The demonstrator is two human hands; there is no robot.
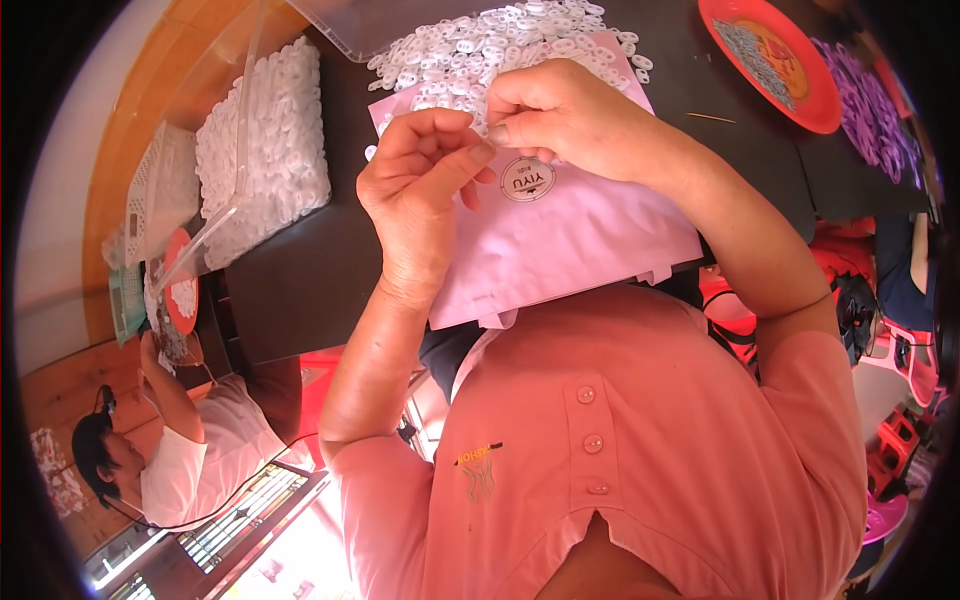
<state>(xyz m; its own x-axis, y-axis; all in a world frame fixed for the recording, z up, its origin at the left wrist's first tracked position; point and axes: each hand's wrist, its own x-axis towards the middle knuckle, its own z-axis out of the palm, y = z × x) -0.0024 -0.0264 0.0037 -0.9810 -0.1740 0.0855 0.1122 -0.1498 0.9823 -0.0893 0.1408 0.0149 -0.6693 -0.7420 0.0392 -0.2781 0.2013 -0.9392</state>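
So the head view is a workroom with a dark table (300, 300) in the middle, wood panelling on the left and red stools (893, 440) over on the right. A co-worker in a white top (215, 460) sits at the lower left, arms up toward a red-orange dish (183, 308).

A pink cloth bag (590, 240) with a round printed emblem lies flat right in front of the wearer, who's in a salmon shirt. Across its far end there's a loose heap of little white oval pieces (470, 40), partly on the bag and partly on the bare tabletop.

Both hands are up over the bag, just this side of that heap. The left hand (420, 165) has its fingers loosely curled, thumb reaching toward the other hand. The right hand (560, 110) is bent inward, thumb and forefinger close together. Fingertips almost meet, but whatever might be pinched there is too tiny, so I honestly can't tell if either grip is closed on anything.

Off to the left, a clear bin (240, 180) is packed with more white ovals. On the right: a thin stick (711, 117), a red plate (822, 115) with grey bits (750, 60), and purple strips (875, 115) beside it.
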